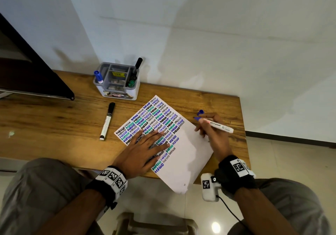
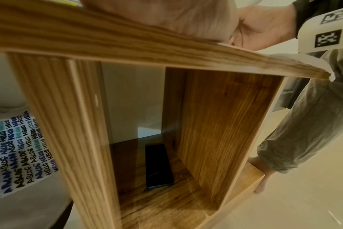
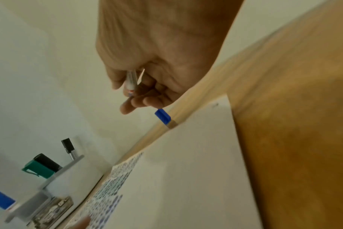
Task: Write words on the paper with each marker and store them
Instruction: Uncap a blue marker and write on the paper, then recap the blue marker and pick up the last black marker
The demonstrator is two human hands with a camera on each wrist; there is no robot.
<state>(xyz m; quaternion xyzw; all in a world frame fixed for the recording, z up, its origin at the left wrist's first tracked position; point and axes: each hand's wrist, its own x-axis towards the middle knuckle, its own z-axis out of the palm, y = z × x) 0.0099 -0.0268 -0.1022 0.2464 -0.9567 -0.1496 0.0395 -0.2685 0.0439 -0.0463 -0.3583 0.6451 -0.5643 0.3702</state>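
A blue marker (image 1: 216,125) is pinched in the right hand (image 1: 211,131), uncapped, its blue tip pointing far-left just off the right edge of the paper (image 1: 189,154). Its blue cap (image 1: 200,112) stands on the table (image 1: 54,122) just beyond the hand. The paper lies tilted on the table, its left part filled with rows of "HELLO" in black, blue and green, its right part blank, its near corner hanging over the table's edge. The left hand (image 1: 141,151) is laid flat on the written rows, fingers spread and straight.

To the left of the paper a capped black marker (image 1: 107,121) lies on the table. At the far edge stands a grey organizer (image 1: 116,80), with a blue marker at its left and black and green markers at its right.

Only the left wrist view shows what is under the table: a phone (image 2: 159,165) lying on a lower shelf, and another written sheet (image 2: 18,155) to the left. The right wrist view, blurred, shows the right hand's fingers (image 3: 139,102) curled around the marker from below.
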